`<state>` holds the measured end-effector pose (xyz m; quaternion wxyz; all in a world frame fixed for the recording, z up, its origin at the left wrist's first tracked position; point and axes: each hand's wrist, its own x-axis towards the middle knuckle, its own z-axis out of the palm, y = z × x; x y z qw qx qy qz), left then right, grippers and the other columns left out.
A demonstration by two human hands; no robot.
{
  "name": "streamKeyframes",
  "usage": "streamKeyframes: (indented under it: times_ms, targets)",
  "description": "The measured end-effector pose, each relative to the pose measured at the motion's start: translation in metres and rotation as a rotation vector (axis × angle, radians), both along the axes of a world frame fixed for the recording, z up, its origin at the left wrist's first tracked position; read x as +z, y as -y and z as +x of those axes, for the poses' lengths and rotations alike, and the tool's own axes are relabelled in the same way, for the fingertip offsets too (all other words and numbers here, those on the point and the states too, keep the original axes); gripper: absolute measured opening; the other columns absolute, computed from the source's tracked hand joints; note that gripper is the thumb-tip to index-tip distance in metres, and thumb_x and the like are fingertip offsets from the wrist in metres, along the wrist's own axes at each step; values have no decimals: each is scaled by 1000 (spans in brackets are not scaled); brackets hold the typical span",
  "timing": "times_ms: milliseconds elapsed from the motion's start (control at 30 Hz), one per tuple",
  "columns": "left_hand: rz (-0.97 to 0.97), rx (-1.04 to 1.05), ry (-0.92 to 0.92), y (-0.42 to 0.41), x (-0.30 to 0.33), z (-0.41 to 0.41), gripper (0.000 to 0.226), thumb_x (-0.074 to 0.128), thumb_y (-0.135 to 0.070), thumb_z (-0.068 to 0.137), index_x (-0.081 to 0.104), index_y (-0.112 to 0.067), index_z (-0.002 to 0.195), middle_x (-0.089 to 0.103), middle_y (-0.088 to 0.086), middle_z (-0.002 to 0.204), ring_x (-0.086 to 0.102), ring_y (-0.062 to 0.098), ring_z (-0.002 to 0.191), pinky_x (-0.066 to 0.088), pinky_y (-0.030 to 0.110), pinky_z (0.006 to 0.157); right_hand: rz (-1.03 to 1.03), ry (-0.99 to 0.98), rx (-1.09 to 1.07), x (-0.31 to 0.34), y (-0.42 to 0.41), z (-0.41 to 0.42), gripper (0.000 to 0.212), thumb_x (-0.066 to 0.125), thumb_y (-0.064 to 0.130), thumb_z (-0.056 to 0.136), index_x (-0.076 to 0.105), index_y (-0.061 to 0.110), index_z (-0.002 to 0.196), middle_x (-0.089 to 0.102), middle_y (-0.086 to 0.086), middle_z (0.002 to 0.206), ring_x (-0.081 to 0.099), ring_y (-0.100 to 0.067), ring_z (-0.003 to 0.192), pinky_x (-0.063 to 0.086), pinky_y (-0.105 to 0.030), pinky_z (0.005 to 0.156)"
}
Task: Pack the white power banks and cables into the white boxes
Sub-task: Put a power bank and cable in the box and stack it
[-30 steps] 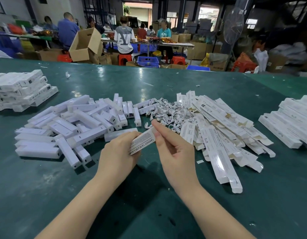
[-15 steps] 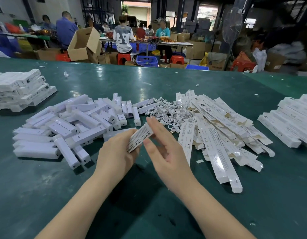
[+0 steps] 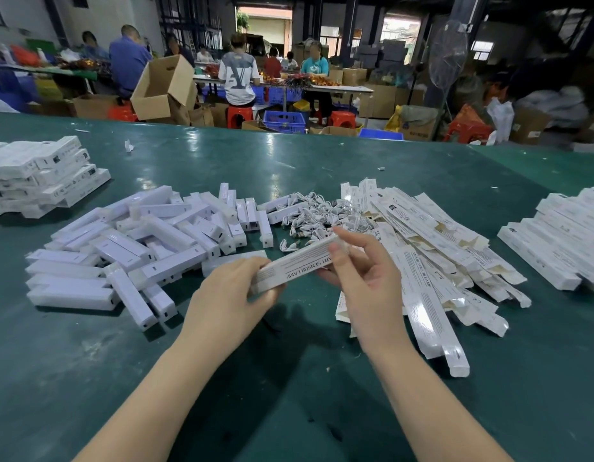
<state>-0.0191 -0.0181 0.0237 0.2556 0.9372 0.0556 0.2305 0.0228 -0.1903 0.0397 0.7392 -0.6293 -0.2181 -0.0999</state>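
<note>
Stretching across a busy warehouse, the green table [image 3: 289,168] carries power banks [image 3: 148,241], cables [image 3: 319,215] and flat boxes [image 3: 432,261]. Above it, left hand [image 3: 228,295] and right hand [image 3: 365,275] grip one white box [image 3: 295,265], fingers curled around its ends.

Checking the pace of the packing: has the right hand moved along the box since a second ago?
Yes. The right hand has slid toward the far end of the box, closer to the cable pile, while the left hand grips the near end.
</note>
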Motion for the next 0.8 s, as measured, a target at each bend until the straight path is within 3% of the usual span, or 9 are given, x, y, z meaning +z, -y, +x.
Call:
streamKeyframes:
  times_ms: [67,200,300,400,500,633,800]
  targets:
    - [-1,-49,-21,1,0,-1,18,58,-43,85,60,-39,103,57,-21,84,51,4,83,44,23,68,-72,-25,-14,0,1,5,8,59,23,97,66,24,100,74,-4,94,70,-21,95,58,-38,84]
    - [-17,-62,19,-3,4,-4,24,61,-49,80,63,-39,102,61,-19,91,55,4,87,48,30,76,-261,-168,-183,1,12,17,22,40,21,104,59,33,102,65,3,106,65,-5,82,55,-29,76]
    - [-32,10,30,-4,6,-5,37,50,-67,79,59,-43,105,56,-23,93,52,2,86,47,30,70,-886,-155,-352,3,29,25,22,50,32,99,52,32,121,54,-2,122,59,-11,95,49,-34,85]
    - [-96,15,1,-2,3,-3,54,39,-57,86,49,-31,132,47,-18,107,46,7,100,39,28,81,-1379,-223,-319,-1,30,23,63,61,56,87,40,27,139,44,-10,132,49,-27,119,43,-41,101]
    - [-165,-98,-58,1,1,-3,58,34,-39,91,36,-22,147,39,-14,115,38,4,110,30,21,89,-1416,-209,-326,-6,26,21,63,64,46,87,39,27,142,37,-11,131,50,-31,114,44,-39,98]
    - [-170,-248,-86,7,0,-4,46,44,-30,96,47,-21,141,42,-14,110,43,0,106,28,6,88,-1332,-170,-448,-8,44,38,50,57,12,91,50,20,139,36,-11,143,46,-29,119,42,-37,98]
    - [-184,-320,-54,12,-5,-3,37,49,-28,98,53,-24,135,43,-19,105,44,-5,105,28,1,87,-1303,-135,-539,-22,63,67,46,50,6,95,56,22,137,37,-5,151,38,-30,130,32,-41,108]
